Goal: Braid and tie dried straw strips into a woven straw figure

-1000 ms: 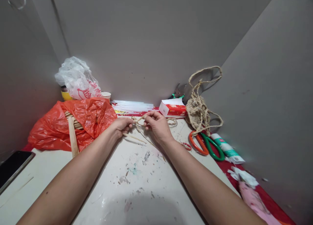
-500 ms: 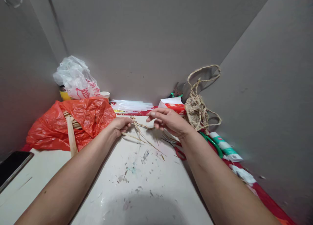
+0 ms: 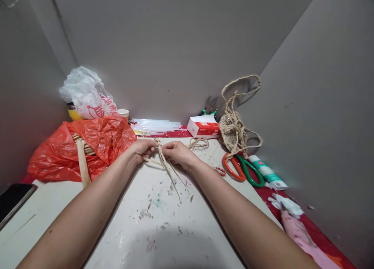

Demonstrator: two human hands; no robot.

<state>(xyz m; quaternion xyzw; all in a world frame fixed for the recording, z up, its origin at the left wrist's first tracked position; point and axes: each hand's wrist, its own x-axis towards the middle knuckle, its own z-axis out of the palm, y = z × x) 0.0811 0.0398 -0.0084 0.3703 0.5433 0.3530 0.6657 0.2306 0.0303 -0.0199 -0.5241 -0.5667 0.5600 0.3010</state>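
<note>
My left hand (image 3: 143, 149) pinches a piece of braided straw (image 3: 158, 141) near the middle of the white board. My right hand (image 3: 179, 154) is closed right beside it, its fingertips pinching the straw where the braid meets the loose ends. From between the two hands several pale straw strands (image 3: 169, 171) hang toward me, fanned out over the board. Another strand pokes out below my left hand. Just past my right hand lies a thin coil of twine (image 3: 199, 144). Red scissor handles (image 3: 219, 170) show partly behind my right forearm.
A red plastic bag (image 3: 96, 132) with wooden strips stands left, near a phone (image 3: 16, 200). Along the back are clear sticks (image 3: 156, 124) and a red and white box (image 3: 204, 126). To the right sit a rope bundle (image 3: 233, 130), orange and green handles (image 3: 249, 171) and a tube (image 3: 269, 173).
My right hand has moved left and closed on the straw beside my left hand. The strands now hang more steeply toward me. The twine coil and orange handle have come into view.
</note>
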